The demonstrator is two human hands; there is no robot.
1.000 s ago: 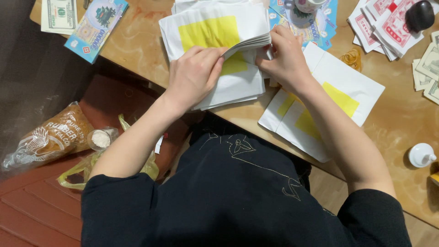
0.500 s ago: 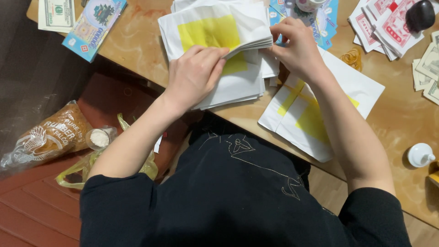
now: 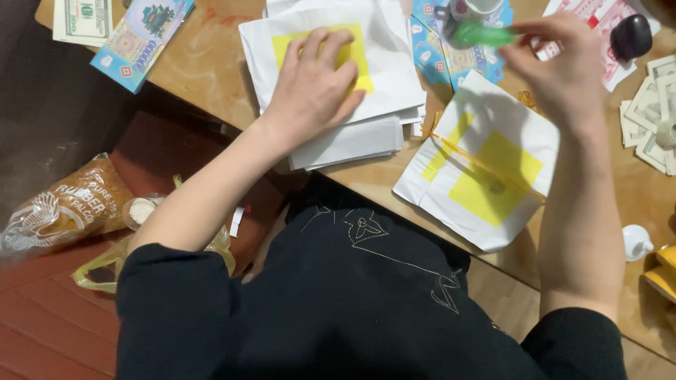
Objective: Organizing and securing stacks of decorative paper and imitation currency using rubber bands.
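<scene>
Green strip (image 3: pixel 486 34) lying crosswise, right hand (image 3: pixel 556 67)

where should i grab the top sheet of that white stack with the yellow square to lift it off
Probably at its near right corner, coming from the right. The left hand lies flat on the yellow square of the white stack, pinning the middle and left, while the right edge stays bare and the sheet edges fan out there, above the lower sheets. The right hand is raised over the table, pinching something green.

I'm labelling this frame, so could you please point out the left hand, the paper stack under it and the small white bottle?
left hand (image 3: pixel 313 88), head view, back of the hand
paper stack (image 3: pixel 394 77), head view, bare white margin of the top sheet
white bottle (image 3: pixel 636 243), head view, its round body
</scene>
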